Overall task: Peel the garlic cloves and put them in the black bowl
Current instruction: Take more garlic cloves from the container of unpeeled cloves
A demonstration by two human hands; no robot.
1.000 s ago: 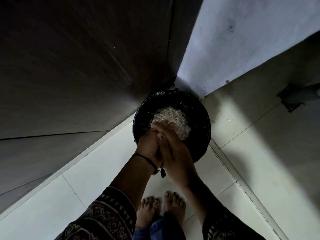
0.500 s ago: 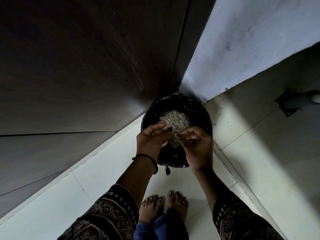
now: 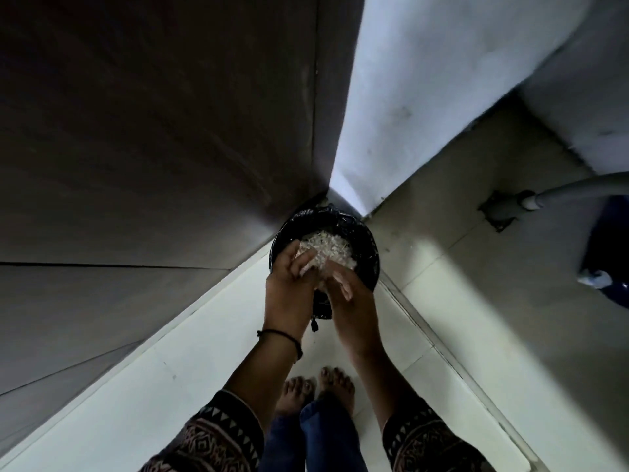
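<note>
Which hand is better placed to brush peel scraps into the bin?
Left hand, slightly: its fingers reach out over the peel pile in the black-lined bin, while the right hand sits back by the near rim. Both are above the bin, so the margin is small.

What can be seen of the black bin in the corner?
The black bin is round, glossy and crinkled like a plastic liner. It stands upright on the tiled floor, tucked into the corner between a dark panel and a pale wall. Papery peelings heap in its middle. The left hand and right hand hide its near rim.
</note>
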